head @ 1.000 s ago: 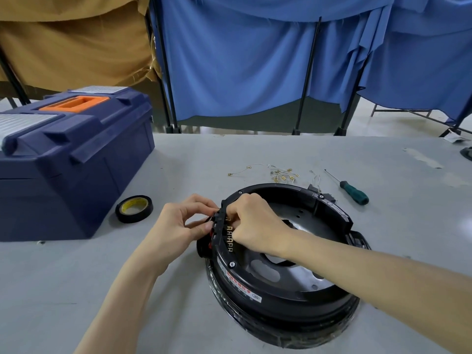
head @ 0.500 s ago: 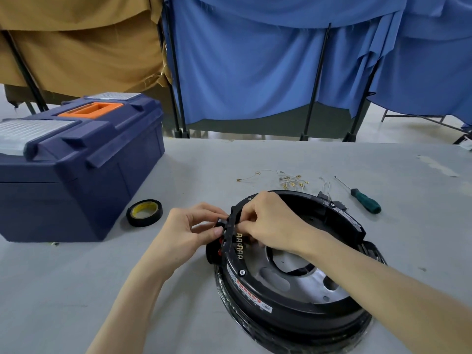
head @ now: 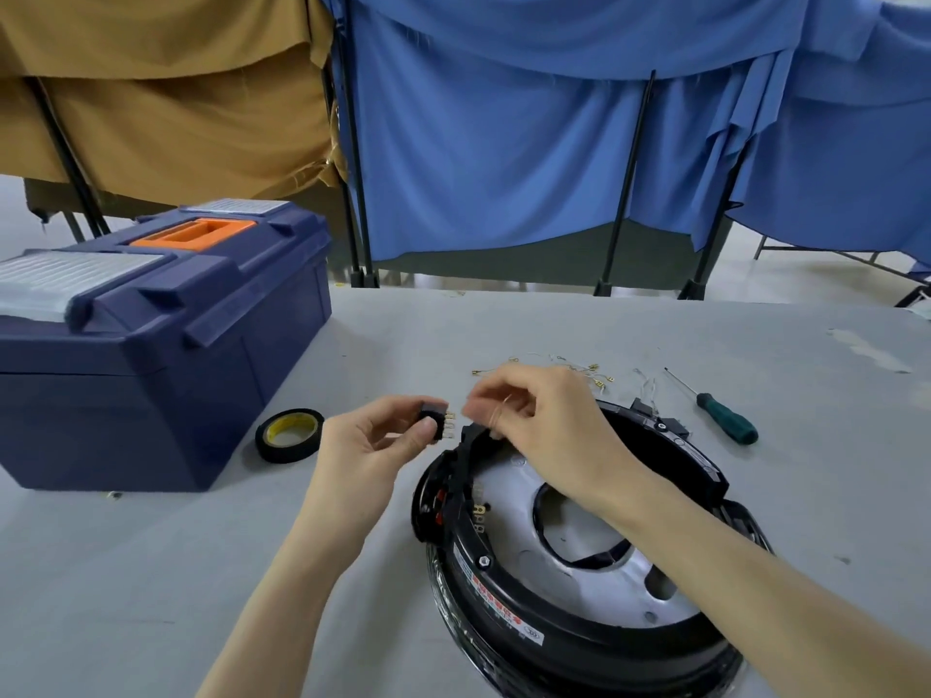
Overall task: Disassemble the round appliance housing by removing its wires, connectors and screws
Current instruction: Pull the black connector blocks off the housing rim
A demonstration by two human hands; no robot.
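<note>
Here our left hand (head: 373, 443) grips a black brass-pinned connector (head: 436, 420). Our right hand (head: 546, 420) (over the round black housing (head: 604, 647)) pinches thin wire (head: 503, 404).

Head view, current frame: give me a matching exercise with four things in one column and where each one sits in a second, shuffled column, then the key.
Things:
1. screwdriver
2. tape roll
3. connector block
4. toolbox

Places:
A. pinched in the left hand, clear of the housing
B. lying on the table, right of the housing's far rim
C. standing at the table's left side, lid closed
D. lying flat between the toolbox and the left hand

Pairs: 1-B, 2-D, 3-A, 4-C.
</note>
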